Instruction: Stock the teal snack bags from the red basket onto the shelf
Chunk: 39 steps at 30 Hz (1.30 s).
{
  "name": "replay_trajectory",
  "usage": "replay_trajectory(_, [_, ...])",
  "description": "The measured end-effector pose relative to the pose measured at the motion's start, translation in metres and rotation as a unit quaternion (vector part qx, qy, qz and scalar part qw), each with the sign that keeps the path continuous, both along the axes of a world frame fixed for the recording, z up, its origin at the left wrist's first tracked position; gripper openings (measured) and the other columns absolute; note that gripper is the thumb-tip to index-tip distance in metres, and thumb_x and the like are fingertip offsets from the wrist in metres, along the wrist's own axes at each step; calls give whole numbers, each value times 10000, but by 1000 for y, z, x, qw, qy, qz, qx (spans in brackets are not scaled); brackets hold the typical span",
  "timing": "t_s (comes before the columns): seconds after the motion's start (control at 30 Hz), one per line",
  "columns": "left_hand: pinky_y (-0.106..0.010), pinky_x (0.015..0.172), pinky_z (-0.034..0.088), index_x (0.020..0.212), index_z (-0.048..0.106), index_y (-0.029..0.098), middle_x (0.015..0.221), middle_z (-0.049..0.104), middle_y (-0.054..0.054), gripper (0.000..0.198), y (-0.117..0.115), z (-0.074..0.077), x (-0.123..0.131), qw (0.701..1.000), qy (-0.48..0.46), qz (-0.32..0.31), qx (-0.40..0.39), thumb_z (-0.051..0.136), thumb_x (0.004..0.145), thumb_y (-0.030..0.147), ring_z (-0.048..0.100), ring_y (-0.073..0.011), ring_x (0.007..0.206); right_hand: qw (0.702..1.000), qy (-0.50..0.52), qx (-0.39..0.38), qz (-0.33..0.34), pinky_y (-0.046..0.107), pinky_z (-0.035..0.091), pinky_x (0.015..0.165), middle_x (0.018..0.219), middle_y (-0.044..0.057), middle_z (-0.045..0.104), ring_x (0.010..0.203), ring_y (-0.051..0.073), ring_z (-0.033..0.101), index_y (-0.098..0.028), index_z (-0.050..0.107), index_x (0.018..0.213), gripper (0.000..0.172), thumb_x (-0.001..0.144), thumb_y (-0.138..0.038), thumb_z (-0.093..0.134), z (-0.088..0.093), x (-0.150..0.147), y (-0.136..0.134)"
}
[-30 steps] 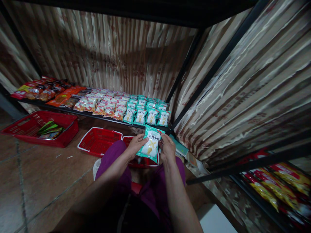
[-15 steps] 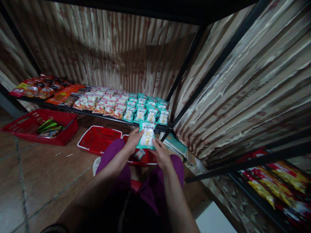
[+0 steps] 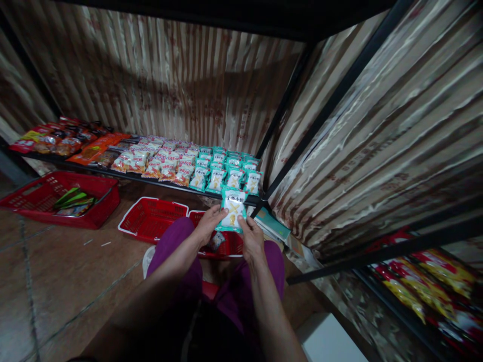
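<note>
Between my two hands is a teal and white snack bag [image 3: 233, 207], its printed front facing up toward me. My left hand [image 3: 208, 222] grips its left side, thumb on the front. On the bag's lower right, my right hand [image 3: 251, 235] pinches it with the thumb in front; the fingers behind are hidden. Just beyond stand rows of matching teal snack bags [image 3: 217, 177] at the right end of the low shelf [image 3: 169, 187]. Under my hands sits a red basket [image 3: 230, 249] with a small packet [image 3: 216, 241] inside, partly covered by my arms and knees.
White and orange snack bags [image 3: 151, 161] and red packs [image 3: 49, 141] fill the shelf's left. Another red basket [image 3: 141, 221] and one with green packets [image 3: 101, 216] rest on the floor. A black shelf post [image 3: 320, 130] rises at right, near yellow-red bags [image 3: 415, 286] and a white box [image 3: 332, 342].
The held bag has shifted slightly to the right and turned a little in my fingers. Both hands keep hold of it. The view has moved slightly.
</note>
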<state>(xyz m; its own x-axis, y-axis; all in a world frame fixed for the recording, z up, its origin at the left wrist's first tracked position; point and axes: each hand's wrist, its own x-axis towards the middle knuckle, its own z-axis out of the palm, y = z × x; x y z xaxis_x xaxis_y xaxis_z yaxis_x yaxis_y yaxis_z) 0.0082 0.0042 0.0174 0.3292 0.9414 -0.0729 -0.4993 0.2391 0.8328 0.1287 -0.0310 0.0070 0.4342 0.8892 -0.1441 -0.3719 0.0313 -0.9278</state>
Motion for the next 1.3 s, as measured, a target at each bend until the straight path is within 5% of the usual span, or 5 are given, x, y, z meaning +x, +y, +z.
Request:
replay_trajectory(0.33, [-270,670,469,927,637,126,865,699,-68,500,-1,-4,0,999,5,36,-12,774,562,439,633,-163,702,998,-47,15,39,255,526,696,865,16,720,741,149,658,-181,673,938,429,601,-437,744,0,2,-1])
replay_trajectory(0.6, [-271,660,462,942,638,139,797,697,-46,510,-3,-4,-4,999,36,4,-8,773,549,434,628,-169,683,999,2,24,21,248,545,671,929,29,708,813,165,664,-209,636,1014,517,571,-444,764,16,4,7])
replay_trajectory(0.87, [-260,640,461,917,623,139,782,689,-37,490,-6,-3,-4,999,42,-18,6,757,563,450,618,-157,658,994,-37,70,71,272,540,700,953,17,701,848,174,653,-242,608,1093,542,584,-340,768,28,3,8])
replay_trajectory(1.3, [-246,670,462,1039,616,139,859,697,-58,583,-14,4,-4,999,32,-33,8,771,566,442,630,-158,722,999,-23,27,-29,273,538,555,781,30,732,600,167,655,-167,667,960,495,512,-332,797,26,4,15])
